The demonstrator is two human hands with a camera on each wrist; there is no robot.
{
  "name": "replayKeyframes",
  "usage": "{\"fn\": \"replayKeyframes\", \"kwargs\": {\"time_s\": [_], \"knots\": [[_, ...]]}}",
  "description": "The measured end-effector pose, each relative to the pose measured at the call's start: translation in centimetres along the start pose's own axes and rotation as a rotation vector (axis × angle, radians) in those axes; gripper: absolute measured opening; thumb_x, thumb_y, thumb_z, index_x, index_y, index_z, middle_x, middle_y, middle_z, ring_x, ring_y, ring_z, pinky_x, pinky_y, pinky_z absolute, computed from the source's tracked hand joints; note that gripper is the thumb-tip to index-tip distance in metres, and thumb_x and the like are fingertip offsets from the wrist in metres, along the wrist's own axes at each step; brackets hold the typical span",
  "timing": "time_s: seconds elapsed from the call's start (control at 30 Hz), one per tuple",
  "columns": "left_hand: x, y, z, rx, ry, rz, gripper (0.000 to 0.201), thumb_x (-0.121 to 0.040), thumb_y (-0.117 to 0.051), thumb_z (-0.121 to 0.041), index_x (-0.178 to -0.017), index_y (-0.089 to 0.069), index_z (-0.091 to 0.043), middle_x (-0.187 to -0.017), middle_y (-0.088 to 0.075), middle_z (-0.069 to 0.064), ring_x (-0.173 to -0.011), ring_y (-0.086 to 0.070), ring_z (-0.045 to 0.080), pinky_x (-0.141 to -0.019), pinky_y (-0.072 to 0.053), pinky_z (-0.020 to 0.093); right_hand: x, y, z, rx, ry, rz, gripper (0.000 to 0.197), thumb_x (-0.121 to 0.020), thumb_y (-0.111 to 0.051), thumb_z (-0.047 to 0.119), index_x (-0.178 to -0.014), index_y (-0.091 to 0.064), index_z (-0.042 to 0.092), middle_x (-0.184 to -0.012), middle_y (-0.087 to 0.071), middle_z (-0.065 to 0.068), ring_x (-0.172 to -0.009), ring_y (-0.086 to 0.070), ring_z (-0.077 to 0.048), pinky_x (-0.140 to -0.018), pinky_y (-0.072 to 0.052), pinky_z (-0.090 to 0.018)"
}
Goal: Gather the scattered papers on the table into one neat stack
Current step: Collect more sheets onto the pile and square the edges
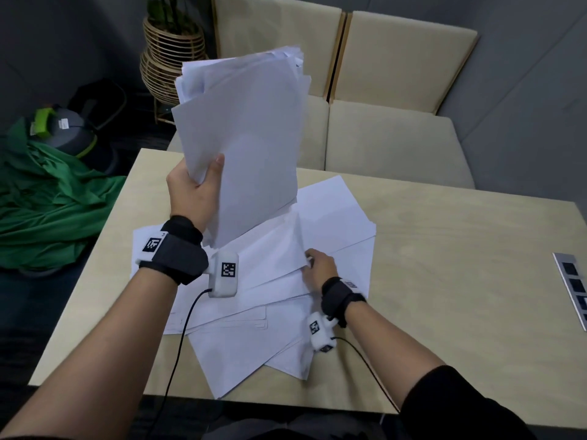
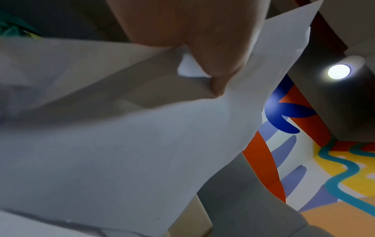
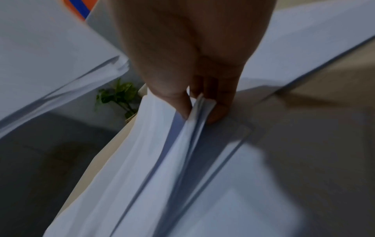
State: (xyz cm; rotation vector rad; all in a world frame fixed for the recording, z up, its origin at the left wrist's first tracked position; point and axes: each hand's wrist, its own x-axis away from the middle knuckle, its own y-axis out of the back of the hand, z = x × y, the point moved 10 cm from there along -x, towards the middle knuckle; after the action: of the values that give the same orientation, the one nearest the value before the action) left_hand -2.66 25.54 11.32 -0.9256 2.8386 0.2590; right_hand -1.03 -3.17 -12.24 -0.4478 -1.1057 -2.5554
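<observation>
My left hand (image 1: 193,188) grips a thick, uneven bundle of white papers (image 1: 244,138) and holds it upright above the table, thumb on the near face; up close its thumb (image 2: 213,64) presses the sheets (image 2: 121,152). More white sheets (image 1: 241,338) lie fanned out and overlapping on the light wooden table (image 1: 460,281). My right hand (image 1: 317,268) pinches the edges of a few of these loose sheets (image 1: 279,249) and lifts them slightly. In the right wrist view the thumb and fingers (image 3: 180,102) squeeze a small fold of sheet edges (image 3: 198,112).
A beige sofa (image 1: 390,138) stands behind the table. A wicker plant stand (image 1: 168,58), green cloth (image 1: 47,198) and a grey bag (image 1: 70,128) lie on the floor at the left. A power socket strip (image 1: 571,287) is set into the table's right edge.
</observation>
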Motion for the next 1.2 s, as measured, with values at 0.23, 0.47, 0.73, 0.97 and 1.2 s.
{"fn": "replayKeyframes", "kwargs": {"time_s": [0.23,0.47,0.73,0.97,1.2], "knots": [[-0.2,1.9,-0.7,0.083,0.011,-0.062,0.007,-0.095,-0.065,-0.016,-0.093,-0.068,-0.023,-0.091,-0.071,-0.007,-0.083,-0.067,0.005,-0.077,-0.052,0.022,-2.2,10.2,-5.8,0.387,-0.096,-0.082,0.038,-0.088,-0.046,0.004,-0.120,-0.062,0.016,-0.119,-0.064,-0.017,-0.109,-0.060,-0.037,-0.085,-0.046,-0.035],[0.6,1.7,0.9,0.131,0.077,-0.090,0.020,-0.096,-0.064,-0.014,-0.111,-0.066,-0.002,-0.097,-0.070,-0.001,-0.082,-0.068,0.001,-0.076,-0.052,0.018,0.2,9.8,-10.4,0.144,-0.461,-0.107,0.076,-0.084,-0.065,0.058,-0.132,-0.043,0.004,-0.130,-0.056,-0.016,-0.110,-0.060,-0.036,-0.088,-0.053,-0.041],[1.4,0.5,3.0,0.120,0.138,-0.066,0.029,-0.095,-0.065,-0.017,-0.117,-0.066,0.002,-0.107,-0.072,0.009,-0.095,-0.069,0.016,-0.085,-0.056,0.025,0.0,6.5,-8.8,0.195,-0.399,-0.093,0.068,-0.065,-0.085,0.045,-0.113,-0.057,0.006,-0.115,-0.062,-0.012,-0.101,-0.064,-0.032,-0.079,-0.052,-0.034],[1.4,0.0,4.3,0.115,0.170,-0.058,0.027,-0.095,-0.066,-0.019,-0.118,-0.066,-0.003,-0.109,-0.073,0.007,-0.097,-0.071,0.015,-0.084,-0.055,0.024,0.6,6.9,-7.7,0.047,-0.230,-0.172,0.018,-0.074,-0.060,0.002,-0.069,-0.046,0.013,-0.069,-0.053,0.000,-0.072,-0.052,-0.025,-0.056,-0.037,-0.027],[2.0,0.3,6.9,0.105,0.250,-0.025,0.030,-0.097,-0.063,-0.017,-0.124,-0.063,-0.004,-0.112,-0.072,0.003,-0.096,-0.070,0.010,-0.081,-0.053,0.016,0.6,19.6,-6.2,-0.104,-0.041,-0.465,0.031,-0.083,-0.049,-0.005,-0.082,-0.074,0.015,-0.102,-0.072,-0.015,-0.099,-0.065,-0.030,-0.082,-0.042,-0.022]]}}
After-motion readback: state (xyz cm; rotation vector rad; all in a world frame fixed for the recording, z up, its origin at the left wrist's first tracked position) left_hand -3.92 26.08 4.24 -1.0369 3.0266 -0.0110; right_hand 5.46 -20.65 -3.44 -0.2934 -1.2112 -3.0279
